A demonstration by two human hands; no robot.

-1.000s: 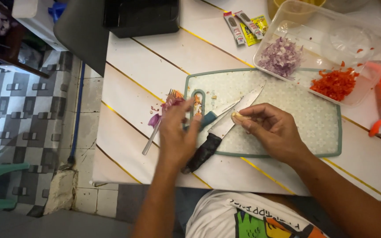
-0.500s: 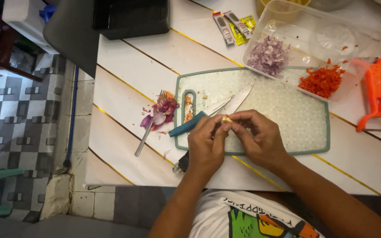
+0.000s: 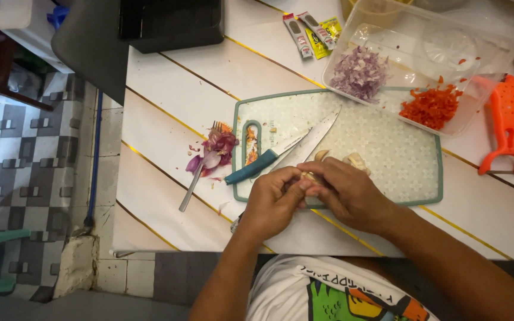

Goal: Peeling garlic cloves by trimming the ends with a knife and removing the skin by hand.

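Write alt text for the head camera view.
Both hands, left hand and right hand, pinch a small pale garlic clove over a speckled cutting board, beside a teal-handled knife. A clear tray holds chopped onion and red pepper.

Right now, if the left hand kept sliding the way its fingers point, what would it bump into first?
The left hand points toward the right hand, and their fingertips already meet around a small pale piece, likely garlic. So it would push into that piece and the right hand's fingers first, though depth is hard to judge.
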